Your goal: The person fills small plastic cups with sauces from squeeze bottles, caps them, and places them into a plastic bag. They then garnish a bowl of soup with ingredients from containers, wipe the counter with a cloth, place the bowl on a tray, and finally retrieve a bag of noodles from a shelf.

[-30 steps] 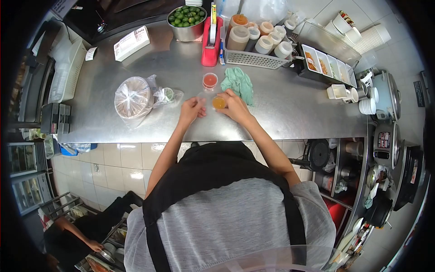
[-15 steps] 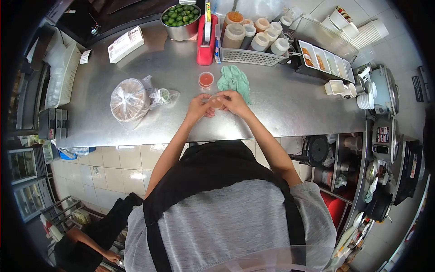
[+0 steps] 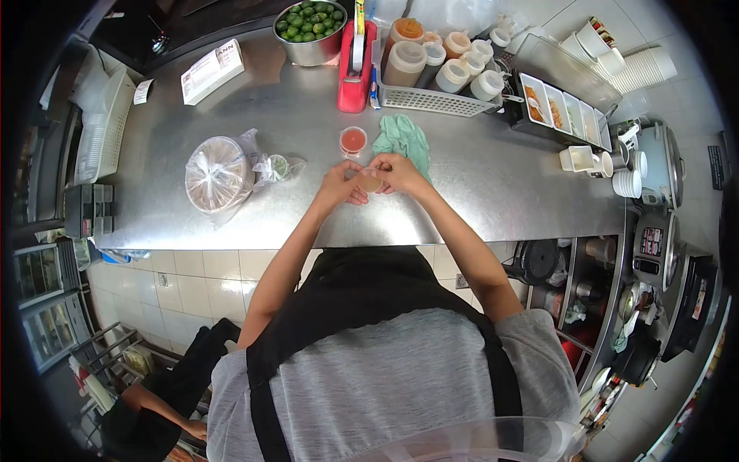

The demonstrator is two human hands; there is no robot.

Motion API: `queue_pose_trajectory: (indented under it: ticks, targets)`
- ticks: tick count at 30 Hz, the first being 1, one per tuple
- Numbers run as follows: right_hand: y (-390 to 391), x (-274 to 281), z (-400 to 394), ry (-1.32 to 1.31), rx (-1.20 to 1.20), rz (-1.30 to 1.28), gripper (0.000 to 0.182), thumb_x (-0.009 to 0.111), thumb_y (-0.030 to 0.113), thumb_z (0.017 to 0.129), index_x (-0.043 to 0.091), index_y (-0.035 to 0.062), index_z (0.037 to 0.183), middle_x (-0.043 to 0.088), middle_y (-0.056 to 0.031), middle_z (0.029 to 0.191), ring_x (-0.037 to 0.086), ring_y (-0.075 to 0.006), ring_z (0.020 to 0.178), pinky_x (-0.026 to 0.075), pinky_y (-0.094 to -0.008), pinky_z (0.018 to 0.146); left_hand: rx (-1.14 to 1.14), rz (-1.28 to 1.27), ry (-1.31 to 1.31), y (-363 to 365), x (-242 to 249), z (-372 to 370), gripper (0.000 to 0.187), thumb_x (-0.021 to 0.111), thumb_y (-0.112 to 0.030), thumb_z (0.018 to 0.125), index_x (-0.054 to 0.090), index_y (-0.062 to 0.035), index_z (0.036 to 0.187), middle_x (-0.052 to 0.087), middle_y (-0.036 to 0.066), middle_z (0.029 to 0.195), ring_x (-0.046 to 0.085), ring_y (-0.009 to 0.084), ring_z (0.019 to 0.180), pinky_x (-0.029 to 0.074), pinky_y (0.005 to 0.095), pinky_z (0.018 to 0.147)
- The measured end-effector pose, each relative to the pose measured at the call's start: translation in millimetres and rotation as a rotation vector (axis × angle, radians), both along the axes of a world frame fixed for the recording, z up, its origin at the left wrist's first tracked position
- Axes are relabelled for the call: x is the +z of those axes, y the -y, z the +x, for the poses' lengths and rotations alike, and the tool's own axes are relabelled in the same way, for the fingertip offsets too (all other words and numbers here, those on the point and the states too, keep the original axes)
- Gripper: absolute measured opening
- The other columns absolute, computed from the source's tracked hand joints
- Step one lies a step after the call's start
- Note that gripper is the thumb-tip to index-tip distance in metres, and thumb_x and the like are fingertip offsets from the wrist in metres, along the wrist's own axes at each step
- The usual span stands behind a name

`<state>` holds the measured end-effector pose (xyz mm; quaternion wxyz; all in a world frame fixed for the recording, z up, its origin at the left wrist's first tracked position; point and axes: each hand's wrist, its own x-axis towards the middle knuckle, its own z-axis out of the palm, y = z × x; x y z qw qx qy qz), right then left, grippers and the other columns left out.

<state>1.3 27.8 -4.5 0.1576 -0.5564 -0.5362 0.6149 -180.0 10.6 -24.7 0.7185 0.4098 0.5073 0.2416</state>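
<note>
- Both forearms reach forward over a steel counter (image 3: pixel 477 196), angled inward so that the hands meet near its front edge.
- The left hand (image 3: pixel 343 185) curls around the near left side of a small cup (image 3: pixel 370 184), its fingers bent and gripping it.
- The right hand (image 3: pixel 398 176) arches over from the other side, thumb and bent fingers pinching the cup's rim.
- The cup sits between the two hands; whether it touches the counter is unclear.
- It looks round and see-through, with a dull peach-tan top partly covered by fingers.
- Just beyond stands a cup of red sauce (image 3: pixel 353 139), beside a crumpled green cloth (image 3: pixel 402 140).
</note>
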Motion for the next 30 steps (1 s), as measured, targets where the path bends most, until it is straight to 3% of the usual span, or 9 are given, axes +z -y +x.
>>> queue_pose_trajectory:
  ticks: [8,14,20,23,26,29,30]
  targets:
    - [-12.8,13.6,3.1,-0.035,0.125,-0.297,0.024,0.053,0.023,0.090,0.046,0.0070,0.107,0.061,-0.0171,0.082,0.067,-0.0260,0.063,0.054,-0.0308,0.049,-0.050,-0.018,-0.082,-9.1,1.8,3.7,0.024,0.059,-0.021,0.087,0.047,-0.0032,0.099,0.062,0.015,0.074,0.066,0.0224,0.059,0.056,0.0300,0.051]
    - [3.2,-3.3,6.1,-0.166,0.016,-0.177,0.021,0.053,0.015,0.090,0.045,0.0073,0.108,0.061,-0.0152,0.091,0.068,-0.0234,0.068,0.054,-0.0294,0.054,-0.020,-0.023,-0.030,-6.7,3.0,2.9,0.023,0.059,-0.012,0.086,0.047,-0.0017,0.103,0.062,0.016,0.077,0.066,0.0218,0.063,0.057,0.0298,0.055]
    - [14.5,-3.0,2.5,-0.126,-0.013,-0.146,0.034,0.057,0.004,0.083,0.042,0.0058,0.112,0.061,-0.0146,0.089,0.067,-0.0222,0.067,0.054,-0.0294,0.055,0.022,0.055,0.017,1.1,-11.7,3.1,0.026,0.061,-0.004,0.084,0.048,0.0014,0.106,0.063,0.016,0.078,0.066,0.0200,0.063,0.056,0.0279,0.055]
    - [12.5,4.3,2.2,-0.095,0.013,-0.123,0.032,0.060,0.006,0.082,0.044,0.0056,0.110,0.061,-0.0143,0.087,0.067,-0.0209,0.066,0.054,-0.0288,0.055,0.028,0.138,-0.065,7.0,-3.2,6.8,0.025,0.061,-0.004,0.083,0.050,0.0027,0.104,0.063,0.014,0.074,0.064,0.0179,0.059,0.054,0.0268,0.052]
    - [-1.3,5.8,10.5,0.021,0.199,-0.068,0.030,0.063,0.009,0.081,0.051,0.0040,0.108,0.061,-0.0130,0.085,0.064,-0.0171,0.057,0.051,-0.0268,0.050,0.036,0.125,-0.054,7.4,-3.0,5.9,0.023,0.062,-0.005,0.083,0.054,0.0028,0.103,0.063,0.012,0.070,0.062,0.0158,0.056,0.053,0.0257,0.050]
    - [-17.0,28.0,15.3,0.202,0.129,0.198,0.029,0.066,0.013,0.079,0.058,0.0034,0.105,0.059,-0.0103,0.087,0.063,-0.0179,0.065,0.051,-0.0291,0.054,-0.031,0.130,-0.054,3.9,19.9,-3.0,0.021,0.059,-0.006,0.084,0.057,0.0018,0.104,0.063,0.010,0.068,0.061,0.0144,0.054,0.052,0.0247,0.050]
    - [-17.8,29.8,18.3,0.375,0.053,0.469,0.029,0.066,0.014,0.078,0.059,0.0037,0.104,0.058,-0.0101,0.089,0.062,-0.0204,0.070,0.052,-0.0315,0.057,-0.048,0.163,-0.054,-0.8,29.0,-7.7,0.022,0.058,-0.006,0.085,0.057,0.0018,0.105,0.063,0.010,0.068,0.061,0.0140,0.054,0.052,0.0244,0.050]
